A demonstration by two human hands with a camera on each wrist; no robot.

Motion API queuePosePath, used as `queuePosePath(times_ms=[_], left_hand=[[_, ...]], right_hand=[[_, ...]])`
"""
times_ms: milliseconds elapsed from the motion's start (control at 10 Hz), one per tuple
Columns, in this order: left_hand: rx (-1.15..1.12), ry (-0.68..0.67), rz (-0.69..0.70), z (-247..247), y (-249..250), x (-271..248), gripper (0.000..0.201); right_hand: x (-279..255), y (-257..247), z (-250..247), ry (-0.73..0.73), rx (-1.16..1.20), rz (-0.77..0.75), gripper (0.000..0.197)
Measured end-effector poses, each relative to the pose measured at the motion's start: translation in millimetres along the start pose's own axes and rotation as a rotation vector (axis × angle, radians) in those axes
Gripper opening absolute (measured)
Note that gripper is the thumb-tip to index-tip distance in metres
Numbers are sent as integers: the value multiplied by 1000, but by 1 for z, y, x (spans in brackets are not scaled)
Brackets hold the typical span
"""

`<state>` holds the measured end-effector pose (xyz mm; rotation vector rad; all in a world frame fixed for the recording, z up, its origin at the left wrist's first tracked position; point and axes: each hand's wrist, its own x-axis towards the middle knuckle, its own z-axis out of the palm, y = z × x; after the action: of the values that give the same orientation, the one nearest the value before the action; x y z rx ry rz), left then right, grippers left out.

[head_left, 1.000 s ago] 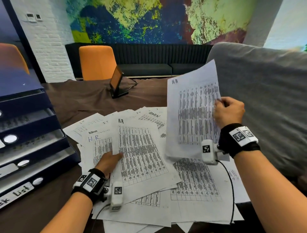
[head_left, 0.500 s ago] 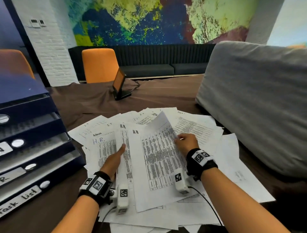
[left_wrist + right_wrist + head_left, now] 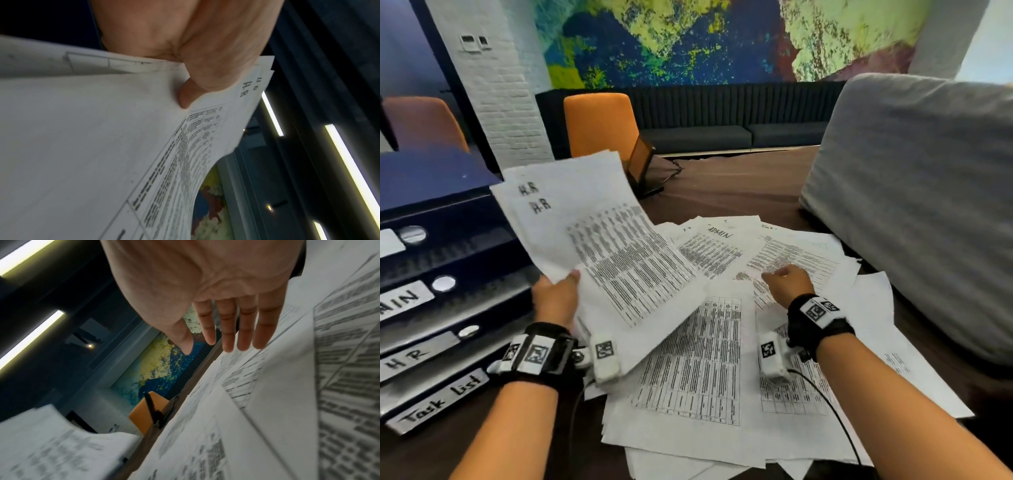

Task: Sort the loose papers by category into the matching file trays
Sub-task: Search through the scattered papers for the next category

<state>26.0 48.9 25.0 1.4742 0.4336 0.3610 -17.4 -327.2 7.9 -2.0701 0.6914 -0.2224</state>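
L hand [image 3: 556,296] pinches HR sheets [image 3: 606,246] at their near-left edge, thumb on top, fingers hidden under paper; 2 "H.R" headings show, offset, so at least 2 sheets, exact count unclear, held tilted up at approx 10 o'clock from the pile [image 3: 722,359], in front of the trays [image 3: 431,260]. R hand [image 3: 789,282] holds nothing, fingers [image 3: 244,331] straight and close together above the pile at 2 o'clock. Trays cut off at left: 3 labels partly visible, "..AIN", "HR", "Task list"; pile's sheet count can't be made out.
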Motion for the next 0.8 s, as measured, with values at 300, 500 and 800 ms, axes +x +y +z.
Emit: queuePosePath(times_ms=[300,500,800], left_hand=[[97,-119,-162,3,-31,-14,37],[419,-272,-217,-1,-65,-1,33],[375,-329,-301,-2,-54,-5,35]], right_hand=[[-30,-6,12,-297,-275,161,43],[-33,-16,33,-248,-328,96,21],[-34,-9,15,-400,-354,142,26]])
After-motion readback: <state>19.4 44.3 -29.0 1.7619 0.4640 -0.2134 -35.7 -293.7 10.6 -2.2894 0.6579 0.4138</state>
